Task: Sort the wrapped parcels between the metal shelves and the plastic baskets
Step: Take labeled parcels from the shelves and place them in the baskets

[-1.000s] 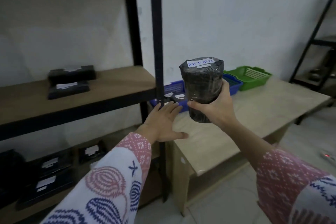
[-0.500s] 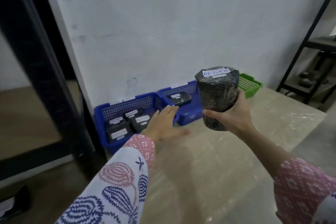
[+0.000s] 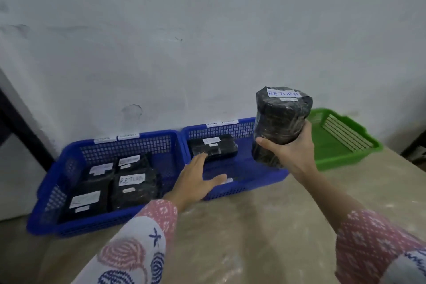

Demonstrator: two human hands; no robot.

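Parcel (image 3: 282, 122), a black cylinder marked RETURN, sits right of centre in the right hand (image 3: 291, 153), whose grip clasps its lower half above the middle blue basket (image 3: 253, 185). Lower it upright into bare floor beside the flat parcel (image 3: 213, 147); left hand (image 3: 198, 180) hovers released over the rim.

Right hand (image 3: 291, 153): grips an upright, black plastic-wrapped cylindrical parcel (image 3: 280, 125), white label reading "RETURN" on top, above the middle blue plastic mesh basket (image 3: 232, 189). Inside that basket: one black wrapped flat parcel (image 3: 213, 148). Left hand (image 3: 197, 178): flat, straight fingers over the same basket's near-left rim. Left blue plastic mesh basket (image 3: 76, 226): several labelled black parcels. Green plastic basket (image 3: 338, 157): far right. All on a pale wooden desk (image 3: 253, 237).
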